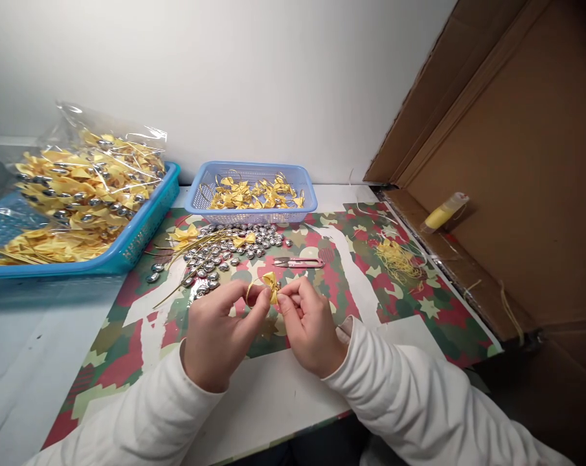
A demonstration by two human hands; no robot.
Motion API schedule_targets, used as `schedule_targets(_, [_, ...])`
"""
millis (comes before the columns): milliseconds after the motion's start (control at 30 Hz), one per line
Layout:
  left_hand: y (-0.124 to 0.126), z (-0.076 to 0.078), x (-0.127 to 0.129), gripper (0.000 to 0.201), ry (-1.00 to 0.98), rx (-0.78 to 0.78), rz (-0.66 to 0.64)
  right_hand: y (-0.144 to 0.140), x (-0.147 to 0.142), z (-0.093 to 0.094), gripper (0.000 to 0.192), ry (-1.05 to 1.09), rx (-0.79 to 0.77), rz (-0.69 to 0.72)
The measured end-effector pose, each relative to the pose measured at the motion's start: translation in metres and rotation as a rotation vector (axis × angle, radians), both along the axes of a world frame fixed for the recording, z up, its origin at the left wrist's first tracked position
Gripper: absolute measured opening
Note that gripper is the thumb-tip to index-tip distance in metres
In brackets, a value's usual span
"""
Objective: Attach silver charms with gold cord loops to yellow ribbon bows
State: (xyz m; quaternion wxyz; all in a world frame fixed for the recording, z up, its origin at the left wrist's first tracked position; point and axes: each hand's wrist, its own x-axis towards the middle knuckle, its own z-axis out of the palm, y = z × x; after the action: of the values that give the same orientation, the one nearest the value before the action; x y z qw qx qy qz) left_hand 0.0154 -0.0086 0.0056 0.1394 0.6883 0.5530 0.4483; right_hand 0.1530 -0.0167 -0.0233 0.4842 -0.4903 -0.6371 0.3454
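**A:** What's the setting on your feed?

**B:** I see a plain white wall at the top, a cardboard sheet leaning along the right side, and a desk covered in the middle by a camouflage-pattern mat.

**A:** And the hands?

**B:** Both sit at the centre of the frame, low down. The left hand and the right hand meet on one small yellow bow. The fingers of each hand are pinched closed on it, thumb against forefinger, and a thin gold loop curls off its left side. The bow is held just above the mat.

**A:** How far along does the work look?

**B:** I'd judge it well under way. The clear bag in the big blue tray at upper left is packed with yellow bows that seem to carry silver beads, and more lie in the tray beside it. Much is left, though: a heap of loose silver beads lies on the mat just above the hands.

**A:** Other containers?

**B:** A smaller blue basket at upper centre holds plain yellow bows with gold loops. Thread snips lie just above the right hand, and yellow thread scraps sit to the right.
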Motion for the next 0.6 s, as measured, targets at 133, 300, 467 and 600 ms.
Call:
schedule_targets(133, [0.0002,0.0000,-0.0002,0.024,-0.009,-0.003,0.004,0.0004,-0.0006,0.0003,0.011,0.000,-0.005,-0.013])
schedule_targets(300, [0.0016,-0.0016,-0.0016,0.021,-0.017,0.028,-0.031,0.0008,-0.0003,-0.0004,0.011,0.003,-0.009,-0.015])
schedule_targets(467, [-0.0003,-0.0023,-0.0013,0.023,0.021,0.062,-0.033,0.0006,-0.0001,-0.0018,0.010,0.011,-0.013,-0.004])
schedule_targets(600, [-0.0012,-0.0017,-0.0006,0.023,0.048,0.096,-0.066,0.0001,-0.0007,-0.0014,0.010,0.006,-0.010,-0.012])
